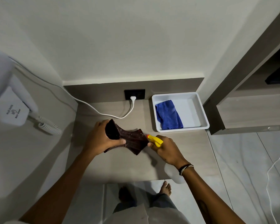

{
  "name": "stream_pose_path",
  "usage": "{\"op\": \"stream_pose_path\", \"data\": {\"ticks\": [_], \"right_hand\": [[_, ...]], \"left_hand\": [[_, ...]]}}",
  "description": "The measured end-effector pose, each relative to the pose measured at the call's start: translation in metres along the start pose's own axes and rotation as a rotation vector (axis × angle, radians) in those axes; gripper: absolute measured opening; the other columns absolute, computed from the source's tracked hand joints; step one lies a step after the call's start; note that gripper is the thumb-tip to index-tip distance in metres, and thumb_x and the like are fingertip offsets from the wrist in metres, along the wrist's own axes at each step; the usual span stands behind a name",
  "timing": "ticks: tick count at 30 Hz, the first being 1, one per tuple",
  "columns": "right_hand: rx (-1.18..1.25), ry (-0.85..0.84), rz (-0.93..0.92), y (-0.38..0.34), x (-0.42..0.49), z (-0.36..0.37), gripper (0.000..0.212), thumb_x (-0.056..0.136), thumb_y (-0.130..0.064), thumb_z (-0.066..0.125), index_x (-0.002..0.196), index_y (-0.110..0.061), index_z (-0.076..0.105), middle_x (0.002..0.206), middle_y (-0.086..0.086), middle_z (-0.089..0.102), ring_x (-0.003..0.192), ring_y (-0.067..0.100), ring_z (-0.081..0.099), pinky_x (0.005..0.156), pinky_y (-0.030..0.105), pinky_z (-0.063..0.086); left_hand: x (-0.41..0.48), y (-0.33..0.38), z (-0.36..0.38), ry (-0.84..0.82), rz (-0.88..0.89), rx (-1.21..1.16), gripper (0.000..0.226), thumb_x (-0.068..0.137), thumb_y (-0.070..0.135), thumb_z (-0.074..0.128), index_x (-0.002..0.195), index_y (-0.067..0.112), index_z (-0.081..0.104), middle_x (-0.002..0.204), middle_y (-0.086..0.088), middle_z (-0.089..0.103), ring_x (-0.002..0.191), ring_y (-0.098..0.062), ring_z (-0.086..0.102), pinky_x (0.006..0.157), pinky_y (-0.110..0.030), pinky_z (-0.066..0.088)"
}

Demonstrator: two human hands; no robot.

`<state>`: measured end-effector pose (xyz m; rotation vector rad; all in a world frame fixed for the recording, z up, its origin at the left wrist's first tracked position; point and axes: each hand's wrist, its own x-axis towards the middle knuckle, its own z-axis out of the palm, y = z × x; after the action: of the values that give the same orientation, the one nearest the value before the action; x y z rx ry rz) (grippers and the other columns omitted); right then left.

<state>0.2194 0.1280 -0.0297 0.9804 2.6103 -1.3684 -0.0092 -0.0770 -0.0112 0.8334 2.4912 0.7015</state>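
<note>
Fingers (120, 141) of left hand (98, 139) grip vase (133, 142); wall unit (10, 101) reads "Hair dryer".

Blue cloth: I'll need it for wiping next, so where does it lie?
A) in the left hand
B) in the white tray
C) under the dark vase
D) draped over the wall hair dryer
B: the blue cloth lies inside the white tray, while the left hand grips the dark vase and the right hand holds the spray bottle.

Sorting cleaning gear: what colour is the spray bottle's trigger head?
The trigger head is yellow, shown best in the head view.
</note>
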Motion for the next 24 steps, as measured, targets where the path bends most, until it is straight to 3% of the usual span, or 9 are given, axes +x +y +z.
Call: {"op": "stream_pose_path", "data": {"ticks": [3, 6, 9, 10, 12, 15, 17, 19, 24], "right_hand": [[0.093, 0.005, -0.026, 0.003, 0.001, -0.003, 0.01, 0.102, -0.041, 0.072, 0.093, -0.037, 0.068, 0.074, -0.023, 0.07, 0.067, 0.003, 0.064, 0.065, 0.029, 0.051], [0.101, -0.01, -0.024, 0.001, 0.005, -0.003, 0.023, 0.101, -0.039, 0.073, 0.082, -0.038, 0.06, 0.064, -0.019, 0.063, 0.057, 0.002, 0.058, 0.062, 0.026, 0.047], [0.074, -0.06, -0.085, -0.003, 0.006, -0.002, 0.022, 0.1, -0.039, 0.074, 0.082, -0.04, 0.062, 0.069, -0.019, 0.059, 0.063, 0.001, 0.057, 0.066, 0.027, 0.045], [0.08, -0.084, -0.104, -0.005, 0.005, -0.001, 0.012, 0.101, -0.04, 0.074, 0.09, -0.038, 0.069, 0.073, -0.021, 0.06, 0.067, 0.001, 0.059, 0.069, 0.025, 0.045], [0.086, -0.115, -0.137, -0.011, 0.006, 0.001, 0.021, 0.101, -0.041, 0.073, 0.113, -0.024, 0.079, 0.077, -0.021, 0.063, 0.074, 0.003, 0.062, 0.074, 0.024, 0.047], [0.064, -0.143, -0.185, -0.019, 0.007, 0.007, 0.007, 0.101, -0.04, 0.073, 0.105, -0.035, 0.078, 0.074, -0.022, 0.065, 0.072, 0.001, 0.062, 0.071, 0.017, 0.047], [0.086, -0.17, -0.205, -0.027, 0.009, 0.011, 0.013, 0.102, -0.04, 0.073, 0.111, -0.034, 0.079, 0.082, -0.014, 0.069, 0.077, 0.007, 0.065, 0.075, 0.031, 0.055], [0.097, -0.168, -0.207, -0.036, 0.011, 0.014, 0.035, 0.102, -0.04, 0.072, 0.123, -0.012, 0.078, 0.092, 0.004, 0.074, 0.087, 0.023, 0.07, 0.086, 0.048, 0.058], [0.165, -0.121, -0.205, -0.049, 0.015, 0.014, 0.039, 0.103, -0.038, 0.071, 0.135, -0.016, 0.074, 0.114, 0.007, 0.08, 0.105, 0.026, 0.074, 0.096, 0.05, 0.058]], "left_hand": [[0.003, -0.004, -0.004, 0.02, -0.19, -0.175, 0.105, 0.04, 0.098, 0.08, 0.115, 0.026, 0.064, 0.107, 0.004, 0.073, 0.095, -0.018, 0.074, 0.084, -0.044, 0.065], [0.003, -0.008, -0.006, 0.008, -0.294, -0.312, 0.118, 0.039, 0.103, 0.073, 0.125, 0.023, 0.061, 0.116, -0.002, 0.074, 0.103, -0.025, 0.076, 0.093, -0.053, 0.064], [0.003, -0.013, -0.006, -0.057, -0.226, -0.307, 0.119, 0.06, 0.091, 0.078, 0.158, 0.034, 0.042, 0.147, -0.009, 0.062, 0.132, -0.034, 0.064, 0.111, -0.058, 0.053], [0.003, -0.015, -0.006, -0.08, -0.195, -0.307, 0.115, 0.065, 0.085, 0.081, 0.161, 0.041, 0.036, 0.153, -0.01, 0.056, 0.138, -0.034, 0.059, 0.115, -0.059, 0.049], [0.002, -0.018, -0.007, -0.107, -0.142, -0.322, 0.114, 0.062, 0.074, 0.092, 0.158, 0.047, 0.038, 0.156, -0.008, 0.053, 0.142, -0.032, 0.055, 0.118, -0.058, 0.047], [0.0, -0.02, -0.009, -0.133, -0.029, -0.23, 0.129, 0.049, 0.061, 0.104, 0.158, 0.036, 0.04, 0.157, -0.004, 0.05, 0.148, -0.028, 0.047, 0.12, -0.057, 0.045], [0.0, -0.02, -0.009, -0.128, 0.023, -0.179, 0.131, 0.048, 0.05, 0.108, 0.158, 0.027, 0.041, 0.157, -0.004, 0.051, 0.146, -0.028, 0.049, 0.118, -0.058, 0.046], [0.001, -0.019, -0.007, -0.079, 0.065, -0.141, 0.121, 0.049, 0.039, 0.107, 0.153, 0.021, 0.047, 0.149, -0.004, 0.057, 0.138, -0.028, 0.055, 0.113, -0.057, 0.05], [0.002, -0.016, -0.002, 0.02, 0.131, -0.097, 0.106, 0.045, 0.028, 0.094, 0.143, 0.018, 0.055, 0.131, 0.006, 0.055, 0.123, -0.028, 0.059, 0.097, -0.038, 0.047]]}}
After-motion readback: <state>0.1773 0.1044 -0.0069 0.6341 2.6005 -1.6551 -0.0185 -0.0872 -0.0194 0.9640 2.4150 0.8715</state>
